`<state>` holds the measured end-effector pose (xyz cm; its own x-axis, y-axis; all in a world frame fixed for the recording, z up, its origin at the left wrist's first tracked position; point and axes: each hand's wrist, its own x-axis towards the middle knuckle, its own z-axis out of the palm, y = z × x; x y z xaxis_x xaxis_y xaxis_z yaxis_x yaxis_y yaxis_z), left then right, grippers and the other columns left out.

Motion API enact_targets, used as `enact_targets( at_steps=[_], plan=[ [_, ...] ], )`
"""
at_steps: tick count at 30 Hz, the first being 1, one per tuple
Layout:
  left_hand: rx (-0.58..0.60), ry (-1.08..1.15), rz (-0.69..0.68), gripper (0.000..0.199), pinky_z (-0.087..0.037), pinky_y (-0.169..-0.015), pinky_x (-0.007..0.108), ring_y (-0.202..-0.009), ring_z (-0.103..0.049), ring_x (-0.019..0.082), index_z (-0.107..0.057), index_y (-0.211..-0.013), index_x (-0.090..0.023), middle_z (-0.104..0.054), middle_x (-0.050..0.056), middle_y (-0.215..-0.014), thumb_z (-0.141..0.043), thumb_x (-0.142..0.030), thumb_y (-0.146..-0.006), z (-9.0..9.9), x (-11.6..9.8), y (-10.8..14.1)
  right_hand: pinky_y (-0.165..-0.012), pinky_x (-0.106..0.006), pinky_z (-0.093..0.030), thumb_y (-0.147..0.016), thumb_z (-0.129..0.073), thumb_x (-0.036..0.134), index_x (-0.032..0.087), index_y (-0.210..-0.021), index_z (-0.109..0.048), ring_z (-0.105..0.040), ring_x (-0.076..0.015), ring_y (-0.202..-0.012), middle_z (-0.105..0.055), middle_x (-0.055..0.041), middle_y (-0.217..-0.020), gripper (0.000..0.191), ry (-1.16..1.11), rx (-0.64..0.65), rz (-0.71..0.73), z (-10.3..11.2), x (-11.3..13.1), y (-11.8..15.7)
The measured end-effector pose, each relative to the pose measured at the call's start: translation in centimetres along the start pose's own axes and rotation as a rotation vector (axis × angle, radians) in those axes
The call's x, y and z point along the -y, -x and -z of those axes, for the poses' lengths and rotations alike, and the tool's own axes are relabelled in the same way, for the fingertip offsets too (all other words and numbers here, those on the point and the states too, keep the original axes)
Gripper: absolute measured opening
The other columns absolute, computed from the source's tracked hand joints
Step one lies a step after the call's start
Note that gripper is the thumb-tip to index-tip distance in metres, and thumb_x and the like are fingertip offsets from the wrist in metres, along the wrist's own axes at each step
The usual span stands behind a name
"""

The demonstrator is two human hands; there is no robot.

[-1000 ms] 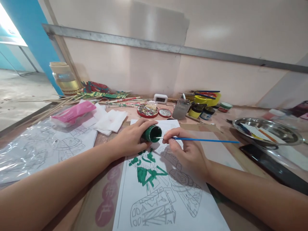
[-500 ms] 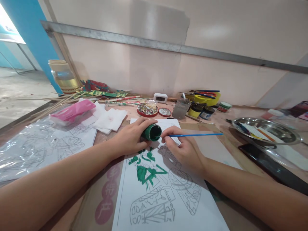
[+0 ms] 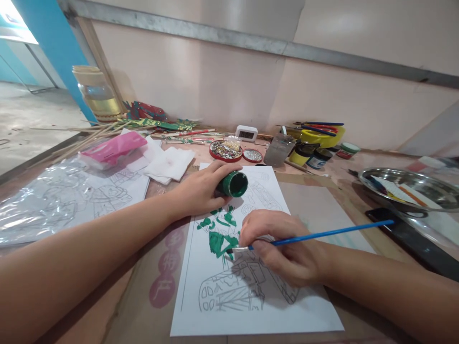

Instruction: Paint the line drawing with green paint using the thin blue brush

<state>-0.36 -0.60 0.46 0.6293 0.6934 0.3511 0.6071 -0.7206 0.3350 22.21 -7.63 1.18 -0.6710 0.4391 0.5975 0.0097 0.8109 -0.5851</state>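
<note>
My left hand (image 3: 202, 191) is wrapped round a jar of green paint (image 3: 237, 185), tipped on its side with its mouth toward my right hand. In my right hand (image 3: 283, 241) is a thin blue paintbrush (image 3: 333, 230), pinched near its metal end. The bristles are at the green painted patch in the middle of the drawing sheet (image 3: 201, 322); whether they press on it I cannot tell. Grey outlines, including a bus-like shape, fill the lower part of this white sheet. It lies on a piece of cardboard (image 3: 139, 296).
Several paint pots (image 3: 319, 157) and a cup of cloudy water (image 3: 278, 149) stand behind. A red dish of sequins (image 3: 225, 150) is near a small clock (image 3: 246, 133). Tissues (image 3: 170, 164) and a pink pack (image 3: 114, 147) lie left; a steel plate (image 3: 367, 184) and black phone-like slab (image 3: 405, 241) right.
My right hand has drawn the brush out of the jar mouth and brought it down toward me onto the green patch. My left hand still holds the tipped jar. The view has tilted down slightly.
</note>
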Motion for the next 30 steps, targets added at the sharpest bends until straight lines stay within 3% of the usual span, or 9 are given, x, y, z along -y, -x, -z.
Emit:
enact_targets(
  at_steps=[3, 6, 12, 16, 30],
  plan=[
    [0.001, -0.010, 0.004, 0.072, -0.050, -0.104, 0.046, -0.123, -0.061, 0.031, -0.035, -0.151, -0.030, -0.051, 0.010, -0.144, -0.064, -0.023, -0.085, -0.03, -0.01, 0.01, -0.074, -0.032, -0.057, -0.099, -0.050, 0.016, 0.018, -0.103, -0.065, -0.069, -0.0189, -0.080, -0.075, -0.0078, -0.089, 0.015, -0.011, 0.020, 0.010, 0.14, 0.03, -0.13],
    [0.001, -0.015, 0.006, 0.073, -0.050, -0.103, 0.045, -0.122, -0.061, 0.031, -0.035, -0.151, -0.031, -0.051, 0.010, -0.143, -0.064, -0.023, -0.085, -0.05, -0.04, -0.04, -0.074, -0.032, -0.057, -0.102, -0.050, 0.020, 0.019, -0.097, -0.065, -0.069, -0.0187, -0.079, -0.074, -0.0069, -0.085, 0.015, -0.019, 0.008, -0.002, 0.13, 0.03, -0.23],
    [0.002, -0.009, 0.006, 0.070, -0.049, -0.104, 0.043, -0.122, -0.061, 0.029, -0.035, -0.150, -0.031, -0.051, 0.009, -0.143, -0.063, -0.025, -0.086, -0.06, -0.06, -0.14, -0.067, -0.032, -0.055, -0.083, -0.052, 0.007, 0.021, -0.087, -0.059, -0.064, -0.0180, -0.071, -0.069, -0.0046, -0.078, 0.017, -0.013, 0.020, 0.000, 0.02, 0.26, -0.32],
    [-0.004, -0.013, -0.001, 0.070, -0.048, -0.105, 0.044, -0.122, -0.061, 0.030, -0.036, -0.150, -0.030, -0.052, 0.009, -0.141, -0.064, -0.024, -0.085, -0.13, 0.00, -0.11, -0.062, -0.033, -0.051, -0.069, -0.049, 0.008, 0.023, -0.077, -0.052, -0.056, -0.0173, -0.062, -0.062, -0.0013, -0.069, 0.017, -0.018, 0.028, 0.017, -0.05, 0.14, -0.14],
    [0.000, -0.020, 0.005, 0.072, -0.049, -0.104, 0.044, -0.121, -0.062, 0.031, -0.035, -0.151, -0.030, -0.052, 0.009, -0.140, -0.065, -0.023, -0.086, -0.13, -0.08, -0.13, -0.060, -0.030, -0.045, -0.067, -0.046, 0.009, 0.022, -0.074, -0.052, -0.053, -0.0170, -0.063, -0.060, -0.0014, -0.067, 0.016, 0.014, 0.079, -0.056, -0.28, 0.07, 0.02]
  ],
)
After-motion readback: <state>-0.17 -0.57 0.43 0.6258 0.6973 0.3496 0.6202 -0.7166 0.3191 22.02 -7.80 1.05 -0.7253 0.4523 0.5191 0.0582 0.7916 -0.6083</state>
